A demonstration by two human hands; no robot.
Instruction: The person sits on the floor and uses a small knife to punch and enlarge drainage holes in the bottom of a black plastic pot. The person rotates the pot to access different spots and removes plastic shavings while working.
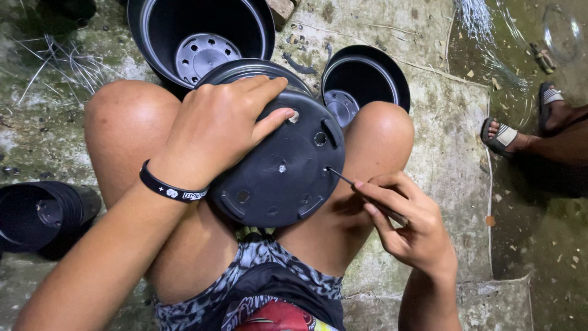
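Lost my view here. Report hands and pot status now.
Left hand gripping upturned black pot between knees. Right hand pinching thin wire, tip at a base hole. Nothing blocking.

Matt black plastic pot [278, 175] (dusty), thin wire [340, 177], probably metal; rough concrete floor [441, 153].
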